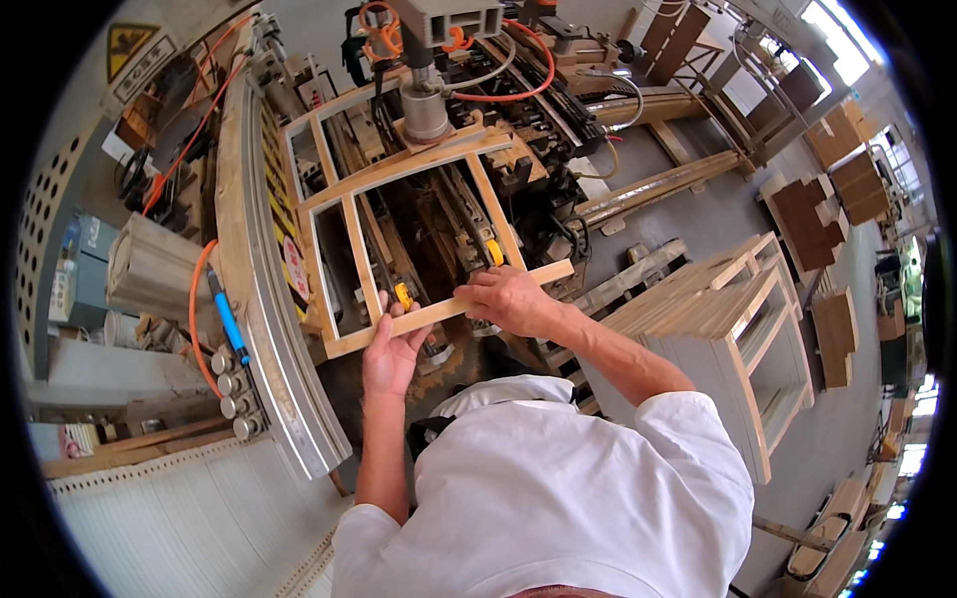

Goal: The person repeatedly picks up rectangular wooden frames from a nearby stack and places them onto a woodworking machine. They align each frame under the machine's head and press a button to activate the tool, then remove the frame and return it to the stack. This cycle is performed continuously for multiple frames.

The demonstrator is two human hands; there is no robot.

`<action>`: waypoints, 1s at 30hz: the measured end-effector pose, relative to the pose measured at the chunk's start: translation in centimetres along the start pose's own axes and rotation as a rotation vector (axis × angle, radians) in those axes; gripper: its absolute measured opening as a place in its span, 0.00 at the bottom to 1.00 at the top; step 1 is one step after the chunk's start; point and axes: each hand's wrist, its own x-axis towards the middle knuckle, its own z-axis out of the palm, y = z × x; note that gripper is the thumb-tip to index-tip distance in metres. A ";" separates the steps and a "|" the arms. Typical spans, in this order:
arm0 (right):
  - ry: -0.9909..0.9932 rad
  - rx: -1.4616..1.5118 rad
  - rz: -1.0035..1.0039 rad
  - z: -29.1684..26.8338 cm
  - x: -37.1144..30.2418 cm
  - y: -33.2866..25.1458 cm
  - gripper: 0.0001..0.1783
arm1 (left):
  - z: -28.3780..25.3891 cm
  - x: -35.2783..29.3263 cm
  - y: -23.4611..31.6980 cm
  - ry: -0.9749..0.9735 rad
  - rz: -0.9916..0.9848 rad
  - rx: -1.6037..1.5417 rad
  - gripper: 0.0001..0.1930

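A pale wooden frame (454, 306) with crossbars lies over the machine bed in front of me. My left hand (391, 356) cups its near rail from below, palm up, with fingertips against the wood. Farther right, my right hand (515, 300) is closed over the same rail, fingers curled around it from above. The rail's right end sticks out past the right hand. A metal cylinder head (426, 112) presses down near the frame's far rail. Two yellow rollers, a left one (403, 294) and a right one (494, 252), show beneath and beside the crossbars.
On the left runs a long metal machine rail (289, 389) with round knobs and a blue air gun (229, 317) on an orange hose. To my right stands a stack of wooden frames (698, 299). Orange hoses (518, 95) loop over the machine. Cardboard-brown panels (807, 224) stand farther right.
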 end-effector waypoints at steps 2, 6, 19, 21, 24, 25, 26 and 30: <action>-0.021 -0.005 -0.012 0.2 0.1 0.3 0.16 | -0.1 0.3 0.0 -0.036 0.020 0.012 0.25; -0.007 -0.017 -0.071 0.7 0.0 0.9 0.18 | 0.2 0.0 0.0 -0.042 0.029 0.032 0.24; -0.048 0.034 -0.078 0.1 0.4 2.4 0.19 | 0.6 0.4 -0.7 -0.074 0.050 0.007 0.23; -0.052 0.048 -0.079 0.0 0.4 2.2 0.18 | 0.8 0.1 -0.8 -0.066 0.065 0.009 0.23; -0.069 0.056 -0.083 -0.8 0.8 2.5 0.18 | 1.4 0.1 -0.8 -0.025 0.062 0.000 0.24; -0.077 0.059 -0.088 -0.8 0.9 2.5 0.19 | 1.5 0.0 -0.7 -0.003 0.060 -0.003 0.24; -0.070 0.052 -0.091 -0.7 1.1 2.7 0.19 | 1.5 0.3 -0.7 -0.002 0.073 -0.003 0.24; 0.005 0.018 -0.105 -0.7 2.5 3.9 0.17 | 0.8 2.1 -0.7 -0.022 0.111 0.015 0.23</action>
